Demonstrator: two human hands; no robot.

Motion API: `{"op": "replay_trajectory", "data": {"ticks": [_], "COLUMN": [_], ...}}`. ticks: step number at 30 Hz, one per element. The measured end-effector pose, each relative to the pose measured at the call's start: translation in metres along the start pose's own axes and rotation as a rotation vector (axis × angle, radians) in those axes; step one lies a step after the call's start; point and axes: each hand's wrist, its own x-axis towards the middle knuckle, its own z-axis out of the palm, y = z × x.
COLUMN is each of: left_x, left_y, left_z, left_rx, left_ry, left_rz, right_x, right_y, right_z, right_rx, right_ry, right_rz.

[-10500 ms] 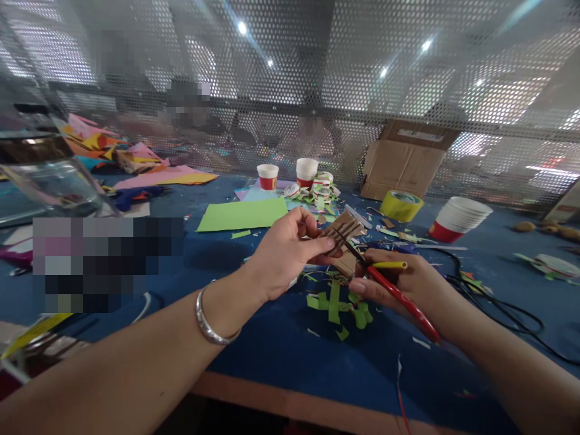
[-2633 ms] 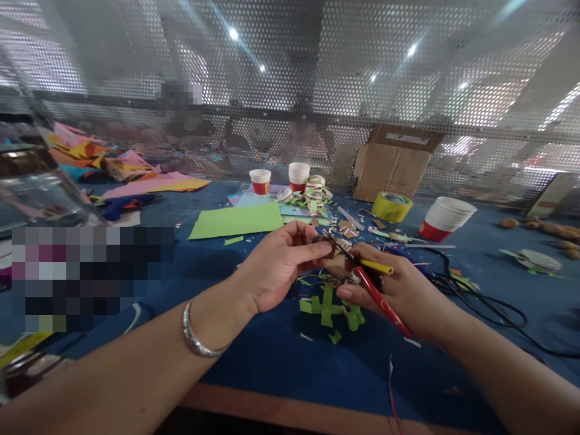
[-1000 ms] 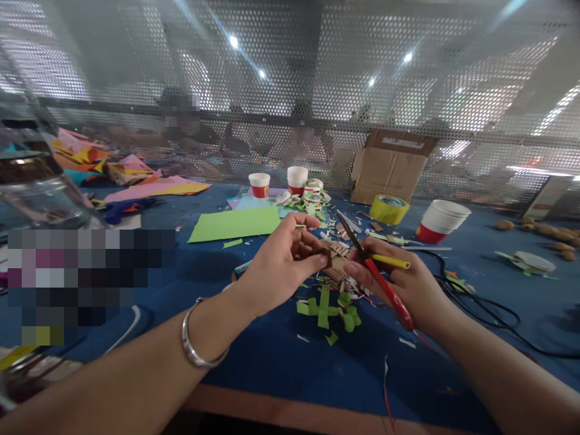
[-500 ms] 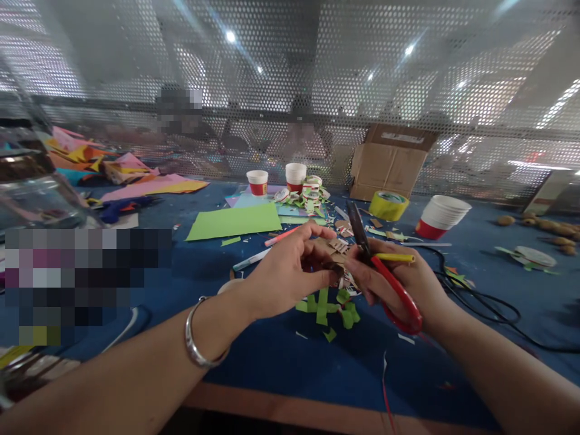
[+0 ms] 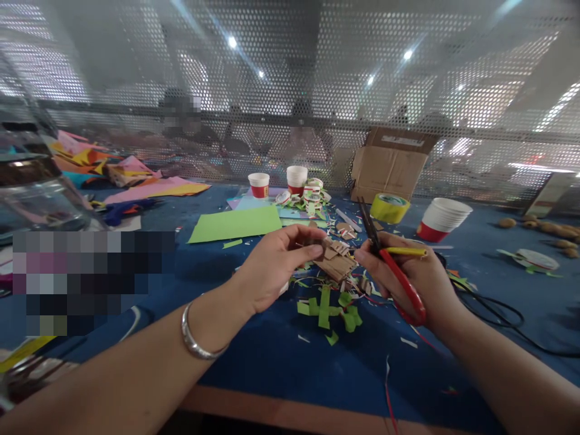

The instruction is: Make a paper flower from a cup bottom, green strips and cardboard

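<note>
My left hand (image 5: 272,266), a silver bangle on its wrist, pinches a small brown piece of cardboard (image 5: 318,246) between thumb and fingers. In my right hand (image 5: 428,284) is a pair of scissors (image 5: 402,284) with red handles, its dark blades pointing up and away. A yellow stick-like piece (image 5: 405,251) crosses the scissors at that hand; whether it belongs to them I cannot tell. Between and below the hands lie a corrugated cardboard scrap (image 5: 336,266), paper shreds and cut green paper strips (image 5: 324,308).
A green sheet (image 5: 235,223), paper cups (image 5: 296,178) and small green-trimmed paper pieces stand farther back. To the right are yellow tape (image 5: 389,208), stacked cups (image 5: 444,217), a cardboard box (image 5: 392,163) and a black cable (image 5: 492,308). A glass jar (image 5: 40,193) stands left.
My hands have moved apart. The left hand has drawn slightly left and up with the brown piece; the right has shifted a little right with the scissors, uncovering the cardboard scrap between them.
</note>
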Motion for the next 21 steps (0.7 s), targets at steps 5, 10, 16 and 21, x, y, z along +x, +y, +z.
{"op": "replay_trajectory", "data": {"ticks": [5, 10, 16, 21], "left_x": [-0.001, -0.002, -0.003, -0.003], "left_y": [0.002, 0.003, 0.005, 0.005], "left_z": [0.003, 0.002, 0.004, 0.002], "left_rx": [-0.161, -0.111, -0.163, -0.175], "left_ry": [0.004, 0.036, -0.043, -0.062], "left_rz": [-0.073, -0.117, -0.12, -0.08], "right_x": [0.0, -0.001, -0.004, -0.003], "right_y": [0.003, 0.008, 0.002, -0.005], "right_z": [0.004, 0.004, 0.004, 0.003], "right_rx": [-0.007, -0.128, -0.187, -0.215], "right_ry": [-0.049, -0.148, -0.209, -0.273], "right_rz": [-0.022, -0.091, -0.12, -0.161]}}
